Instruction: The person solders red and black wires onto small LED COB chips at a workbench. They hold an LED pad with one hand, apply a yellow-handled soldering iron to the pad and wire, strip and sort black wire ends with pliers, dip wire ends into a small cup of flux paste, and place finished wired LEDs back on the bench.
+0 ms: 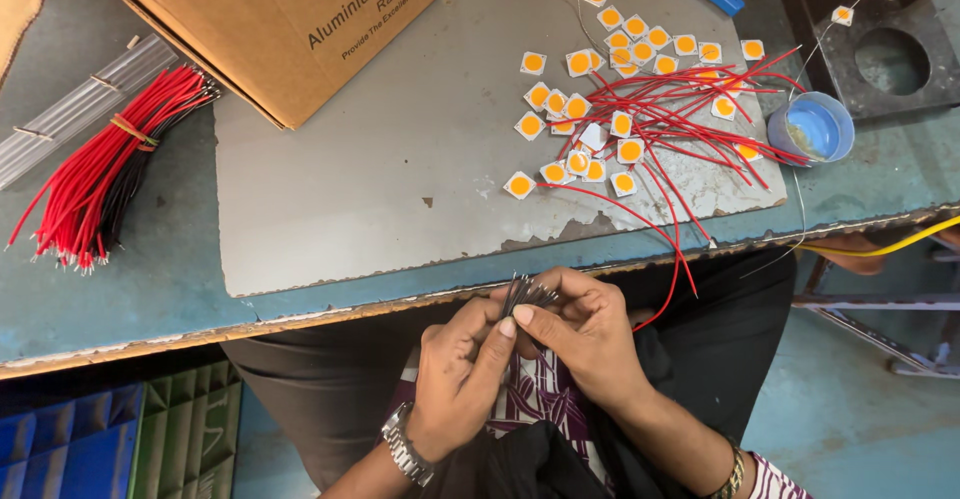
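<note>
Both of your hands meet just below the counter [150, 289] edge, over your lap: your left hand [455, 379] and right hand [585, 334] are closed together around a small bunch of thin black wires [527, 294], its ends fanned upward so you can sort them. Square white chips with orange centres [590, 109] lie scattered among loose red wires [700, 109] on the grey sheet [380, 179].

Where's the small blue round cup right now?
In the head view, the small blue round cup sits far right on the blue workbench, just right of the loose red wires.
</note>
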`<state>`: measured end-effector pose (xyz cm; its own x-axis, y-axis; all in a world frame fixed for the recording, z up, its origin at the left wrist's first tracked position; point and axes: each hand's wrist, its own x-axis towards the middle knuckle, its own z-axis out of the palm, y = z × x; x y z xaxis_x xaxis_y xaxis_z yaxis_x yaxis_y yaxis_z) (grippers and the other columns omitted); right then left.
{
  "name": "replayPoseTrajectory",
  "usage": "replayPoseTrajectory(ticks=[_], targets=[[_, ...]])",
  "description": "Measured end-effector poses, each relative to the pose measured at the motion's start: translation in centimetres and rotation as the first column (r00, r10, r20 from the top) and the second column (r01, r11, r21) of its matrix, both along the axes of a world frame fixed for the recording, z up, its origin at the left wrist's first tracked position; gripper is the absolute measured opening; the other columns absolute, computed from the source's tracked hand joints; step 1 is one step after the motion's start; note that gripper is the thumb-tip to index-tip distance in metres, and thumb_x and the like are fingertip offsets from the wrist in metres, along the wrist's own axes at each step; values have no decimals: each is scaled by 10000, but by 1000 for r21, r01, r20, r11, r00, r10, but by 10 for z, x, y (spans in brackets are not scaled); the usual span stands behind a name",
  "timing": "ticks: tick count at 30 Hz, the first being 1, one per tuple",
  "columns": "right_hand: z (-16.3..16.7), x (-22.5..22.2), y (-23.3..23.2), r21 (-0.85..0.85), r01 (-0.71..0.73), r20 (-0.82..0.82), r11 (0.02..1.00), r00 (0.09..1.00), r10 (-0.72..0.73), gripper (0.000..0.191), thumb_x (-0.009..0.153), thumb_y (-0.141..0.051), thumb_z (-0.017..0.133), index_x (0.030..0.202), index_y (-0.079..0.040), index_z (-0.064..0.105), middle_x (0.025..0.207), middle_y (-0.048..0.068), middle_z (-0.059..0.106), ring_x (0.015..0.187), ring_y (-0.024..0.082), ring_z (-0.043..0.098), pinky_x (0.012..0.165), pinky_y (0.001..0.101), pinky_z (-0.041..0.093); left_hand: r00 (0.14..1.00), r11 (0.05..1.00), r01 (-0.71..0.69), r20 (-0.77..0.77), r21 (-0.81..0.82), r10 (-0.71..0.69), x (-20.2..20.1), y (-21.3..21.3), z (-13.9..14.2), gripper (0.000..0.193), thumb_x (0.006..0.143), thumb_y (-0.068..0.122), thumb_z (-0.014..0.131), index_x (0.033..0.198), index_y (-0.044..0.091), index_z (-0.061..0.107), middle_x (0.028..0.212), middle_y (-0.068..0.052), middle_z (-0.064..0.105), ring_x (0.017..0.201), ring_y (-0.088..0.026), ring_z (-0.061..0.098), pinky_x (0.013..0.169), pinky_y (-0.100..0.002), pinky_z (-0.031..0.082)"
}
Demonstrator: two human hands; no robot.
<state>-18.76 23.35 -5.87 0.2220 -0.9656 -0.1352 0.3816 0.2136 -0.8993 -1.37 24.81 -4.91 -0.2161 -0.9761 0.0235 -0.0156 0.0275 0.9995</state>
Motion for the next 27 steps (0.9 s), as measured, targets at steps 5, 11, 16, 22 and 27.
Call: replayPoseTrajectory(ticks=[5, 11, 16, 22, 27], targets=[[-3, -1, -1, -14, 10, 24, 1000, 1000, -10, 89, 964, 8, 653, 1015, 80, 667, 896, 122, 720, 659, 100, 602, 589, 259, 505, 1000, 1000, 2, 5, 13, -2, 1, 0, -1, 198, 1026, 142, 569, 1096, -11, 674, 702, -43, 750, 531, -34, 563, 500, -221, 444], [-12, -3, -3, -3, 53, 44, 999, 998, -53, 72, 964, -12, 639, 982, 54, 617, 1074, 215, 758, 740, 107, 646, 643, 263, 541, 999, 1000, 8, 42, 1, -8, 0, -4, 3, 178, 1020, 146, 576, 1068, 8, 677, 712, -39, 769, 517, -38, 582, 493, -226, 456], [-19, -2, -4, 0, 57, 49, 998, 997, -57, 82, 969, -20, 643, 1010, 47, 621, 1092, 228, 749, 879, 151, 696, 762, 292, 585, 998, 998, 11, 55, -62, -8, 6, -1, -11, 190, 1019, 140, 572, 1098, 2, 678, 756, -44, 784, 579, -55, 658, 537, -225, 500], [30, 4, -8, -107, 48, 62, 993, 997, -41, 117, 972, -27, 667, 1060, 15, 601, 1173, 209, 720, 1062, 235, 704, 909, 371, 587, 986, 987, -119, 105, -112, 130, 11, 3, -5, 204, 973, 137, 625, 1092, -2, 717, 746, -57, 796, 630, -88, 734, 587, -238, 576], [99, -12, -12, -654, -117, 279, 748, 881, 382, 153, 1026, -152, 587, 1101, -20, 587, 1223, 160, 689, 1112, 287, 701, 993, 433, 581, 972, 976, 32, -233, 217, 20, 98, -10, -6, 340, 957, 197, 612, 1183, -57, 600, 869, -101, 732, 707, -138, 728, 657, -288, 620]])
